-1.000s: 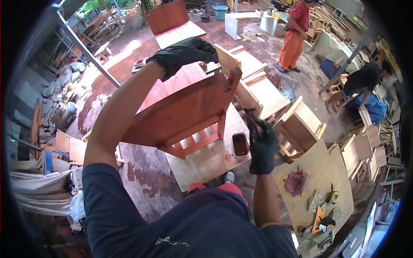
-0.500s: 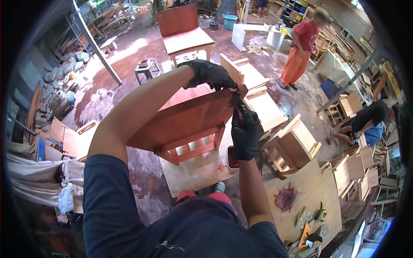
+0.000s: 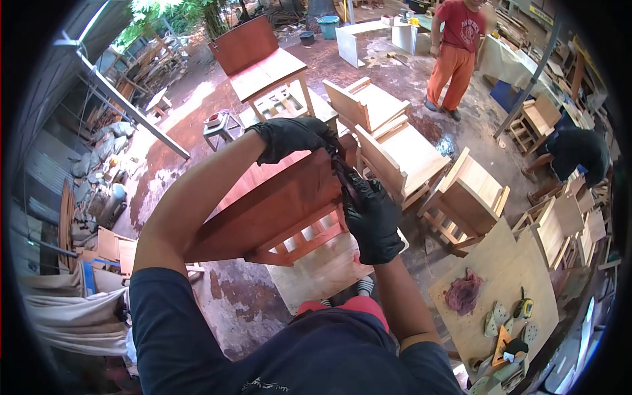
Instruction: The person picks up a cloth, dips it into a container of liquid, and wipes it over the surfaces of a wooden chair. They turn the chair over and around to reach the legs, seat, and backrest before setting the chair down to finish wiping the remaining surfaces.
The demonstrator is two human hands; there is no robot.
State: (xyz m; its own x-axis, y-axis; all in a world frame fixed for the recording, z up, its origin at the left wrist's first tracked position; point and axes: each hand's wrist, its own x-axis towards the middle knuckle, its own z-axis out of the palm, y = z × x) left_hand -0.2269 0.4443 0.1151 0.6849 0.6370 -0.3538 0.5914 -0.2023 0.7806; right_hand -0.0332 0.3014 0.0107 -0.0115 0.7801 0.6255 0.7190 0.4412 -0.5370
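Observation:
A wooden chair [image 3: 270, 210], stained reddish brown, stands in front of me with its broad back panel tilted towards me. My left hand [image 3: 295, 140], in a black glove, is closed over the panel's top edge by the far right corner. Just below that corner is my right hand [image 3: 373, 220], also gloved in black, its fingers wrapped round something dark and reddish pressed to the panel's side edge. What exactly it holds is hidden. Beneath the chair lies a pale plywood board [image 3: 313, 283] with red smears.
Unstained wooden chairs [image 3: 415, 155] stand close on the right. A plywood table [image 3: 520, 257] bears a crumpled stained rag [image 3: 463, 291] and a tape measure [image 3: 524, 307]. Ahead is another reddish chair [image 3: 253, 52]. One person [image 3: 454, 59] stands farther off; another [image 3: 579, 155] bends over at right.
My view has shifted, and the chair sits lower and further left in it. Both hands stay at the panel's corner; the right one has moved slightly down along the side edge.

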